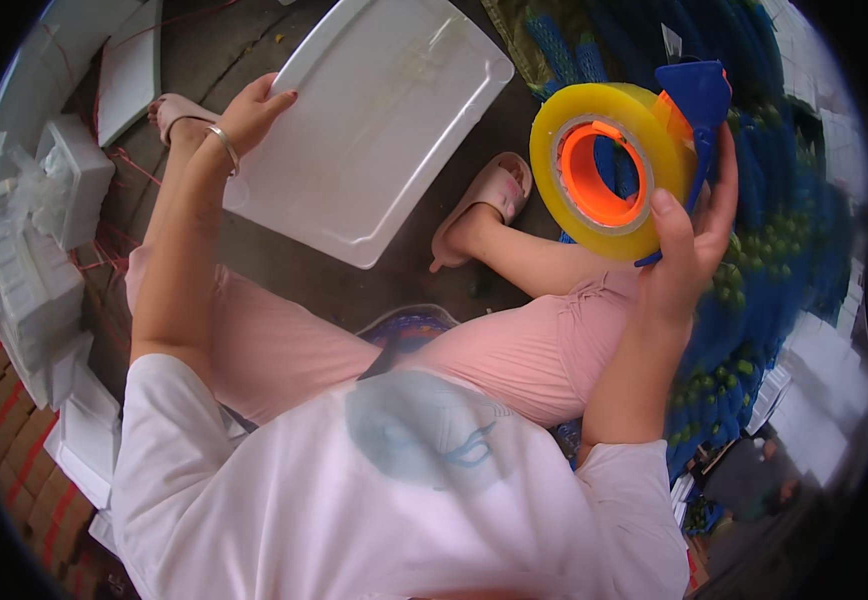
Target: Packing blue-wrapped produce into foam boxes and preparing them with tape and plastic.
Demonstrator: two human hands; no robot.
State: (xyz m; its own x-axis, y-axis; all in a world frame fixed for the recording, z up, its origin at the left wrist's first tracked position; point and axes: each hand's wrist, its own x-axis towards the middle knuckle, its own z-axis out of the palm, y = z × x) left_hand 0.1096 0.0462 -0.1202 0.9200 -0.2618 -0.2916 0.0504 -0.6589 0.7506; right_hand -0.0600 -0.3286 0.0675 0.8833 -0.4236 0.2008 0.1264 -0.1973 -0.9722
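Note:
My left hand [249, 120], a metal bangle at the wrist, grips the left edge of a large white foam lid [374, 130] tilted in front of me above the floor. Raised on the right, my right hand [694, 230] holds a blue tape dispenser [692, 85] loaded with a wide roll of yellow packing tape [564, 105] on an orange hub, thumb at the roll's lower side. My feet in pink slides show beside the lid, left and right.
Foam boxes and lids [29, 270] with red strings line the left, above stacked brown cartons [19, 430]. Blue mesh sacks of green produce [764, 250] fill the right side, with white foam boxes beyond. The concrete floor [244, 60] shows around the lid.

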